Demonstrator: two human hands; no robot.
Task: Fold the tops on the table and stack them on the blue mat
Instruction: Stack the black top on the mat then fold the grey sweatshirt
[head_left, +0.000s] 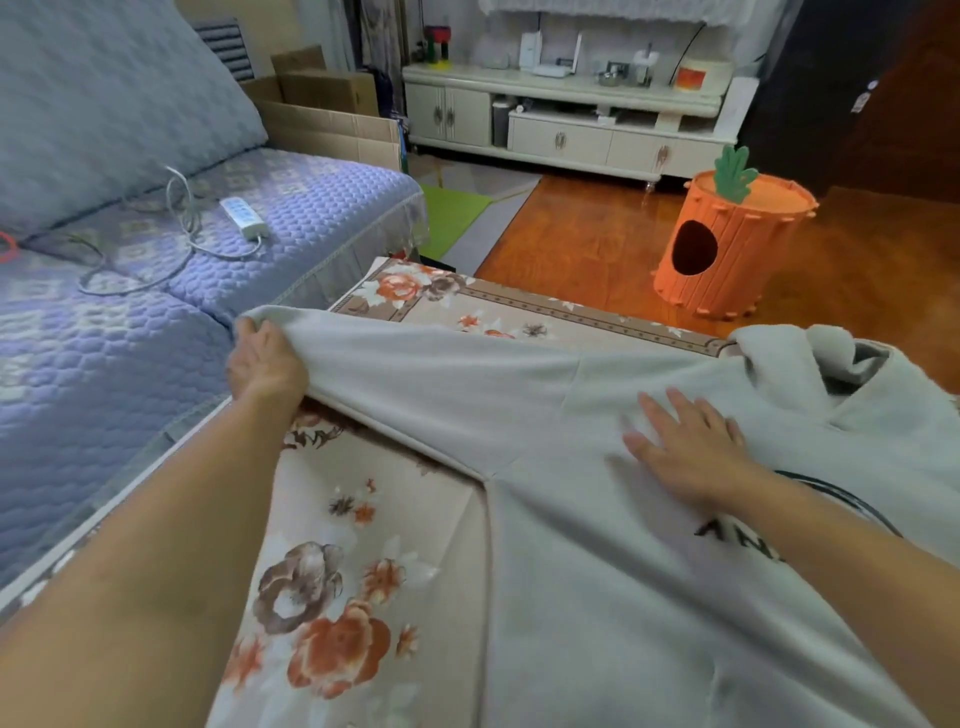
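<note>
Here the left hand (265, 364) grips the cuff end of a sleeve (395, 384), fingers curled over the cloth edge, and holds it lifted above the table's near-left corner. The sleeve belongs to a pale grey hooded top (597, 545) that lies spread over the table (332, 561), which wears a beige cloth printed with orange and brown flowers. From the left hand the sleeve runs across to the right hand (685, 447), which lies flat on the chest of the top with fingers straight and slightly spread, pressing the fabric down and holding nothing. Just below the right wrist, dark printed letters show on the top, partly covered by the forearm. Beyond the right hand's fingertips the hood (800, 358) sits bunched at the far right edge of the table. The body of the top stretches from under the right hand down toward the person, between the two forearms.

Left of the left hand is a sofa (104, 322) with a quilted blue-purple cover; on its seat, beyond that hand, a white power strip (244, 218) lies with its cable looped beside it. Well beyond the right hand, on the wooden floor, stands an orange carrot-shaped felt house (727, 244), and farther off a white cabinet (561, 114) runs along the wall.
</note>
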